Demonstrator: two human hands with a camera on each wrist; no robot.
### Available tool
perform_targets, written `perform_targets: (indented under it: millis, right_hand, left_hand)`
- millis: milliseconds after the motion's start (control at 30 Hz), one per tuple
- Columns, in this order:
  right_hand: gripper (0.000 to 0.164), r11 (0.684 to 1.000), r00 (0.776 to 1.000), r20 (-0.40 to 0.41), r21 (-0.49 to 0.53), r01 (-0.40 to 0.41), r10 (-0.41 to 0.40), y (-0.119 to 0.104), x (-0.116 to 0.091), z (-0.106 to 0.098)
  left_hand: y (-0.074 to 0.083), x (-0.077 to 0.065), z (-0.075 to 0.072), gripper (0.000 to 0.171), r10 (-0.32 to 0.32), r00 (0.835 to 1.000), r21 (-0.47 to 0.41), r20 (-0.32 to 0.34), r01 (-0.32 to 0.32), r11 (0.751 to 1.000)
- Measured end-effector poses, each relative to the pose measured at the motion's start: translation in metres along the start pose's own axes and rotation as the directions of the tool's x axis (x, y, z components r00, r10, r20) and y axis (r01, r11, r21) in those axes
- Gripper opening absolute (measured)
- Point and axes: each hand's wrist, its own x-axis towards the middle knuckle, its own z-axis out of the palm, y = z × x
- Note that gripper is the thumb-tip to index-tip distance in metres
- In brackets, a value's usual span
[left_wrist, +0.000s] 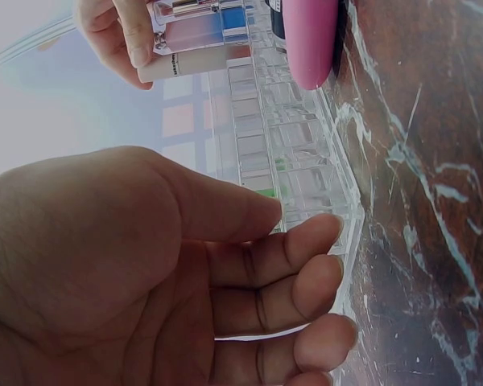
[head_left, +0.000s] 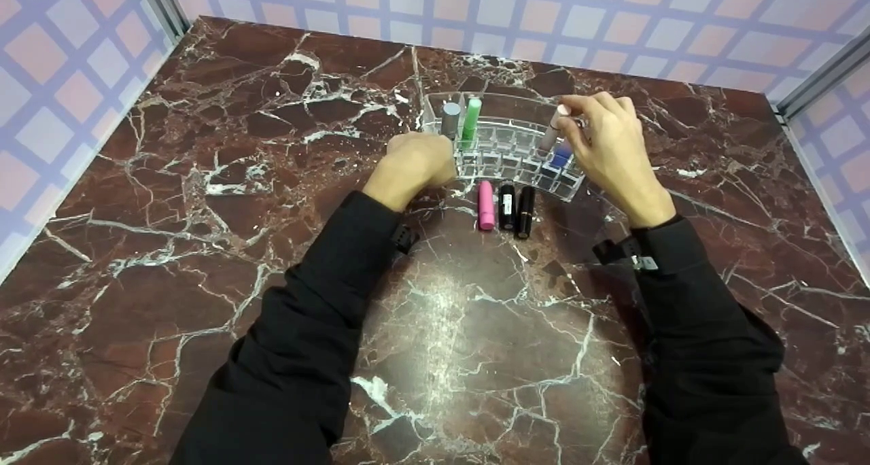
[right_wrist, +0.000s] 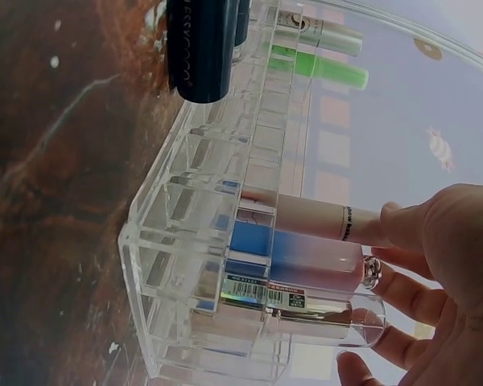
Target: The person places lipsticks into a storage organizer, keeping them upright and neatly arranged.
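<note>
My right hand (head_left: 612,139) pinches the top of a pale lip gloss tube (right_wrist: 322,219) between thumb and fingers. The tube's lower end stands in a slot of the clear lipstick organizer (head_left: 514,136). Beside it are a blue-to-pink tube (right_wrist: 326,261) and a clear-capped tube (right_wrist: 322,318), close under the other right fingers. At the organizer's left front end is my left hand (head_left: 418,162), its fingers loosely bent near the edge; whether they press on it is unclear. A silver-grey tube (head_left: 450,118) and a green tube (head_left: 470,122) stand in the back left slots.
In front of the organizer, a pink lipstick (head_left: 485,205), a black lipstick with a white label (head_left: 507,207) and another black lipstick (head_left: 525,211) lie side by side. The marbled table (head_left: 204,247) is bounded by checked panels (head_left: 476,9) at the back and sides.
</note>
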Motion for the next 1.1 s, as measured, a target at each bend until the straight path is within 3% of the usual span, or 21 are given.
perform_targets:
  millis: [267, 400, 633, 733, 867, 1000, 1100]
  right_hand:
    - [0.041, 1.0, 1.0, -0.021, 0.002, 0.019, -0.019, -0.008, 0.002, -0.013]
    - [0.037, 0.999, 0.997, -0.068, 0.023, 0.027, -0.025, -0.012, 0.001, -0.02]
    - [0.029, 0.994, 0.989, -0.102, 0.017, 0.107, -0.104, -0.009, -0.006, -0.027]
    - [0.028, 0.994, 0.994, -0.043, 0.009, 0.105, -0.104, -0.006, -0.009, -0.03]
    - [0.023, 0.993, 0.985, 0.125, 0.014, 0.12, -0.121, 0.001, -0.013, -0.033]
    - [0.016, 0.987, 0.941, 0.301, 0.026, 0.157, -0.157, 0.01, -0.016, -0.033]
    - [0.015, 0.985, 0.907, 0.386, 0.03, 0.171, -0.169, 0.015, -0.018, -0.032]
  left_hand:
    - [-0.001, 0.003, 0.0, 0.031, -0.002, 1.0, 0.012, -0.002, 0.002, 1.0]
    - [-0.001, 0.005, 0.001, 0.033, -0.004, 1.0, 0.008, 0.006, 0.004, 1.0]
    - [-0.001, 0.004, 0.0, 0.03, -0.008, 1.0, -0.009, 0.014, 0.008, 1.0]
    - [0.0, 0.003, -0.002, 0.031, -0.005, 1.0, -0.01, 0.021, 0.005, 1.0]
    - [-0.001, 0.003, -0.002, 0.032, -0.001, 1.0, -0.01, 0.017, 0.002, 1.0]
    - [-0.001, 0.003, -0.001, 0.033, 0.004, 1.0, -0.014, 0.003, -0.004, 1.0]
    - [-0.001, 0.003, 0.0, 0.034, 0.01, 1.0, -0.017, -0.001, -0.01, 1.0]
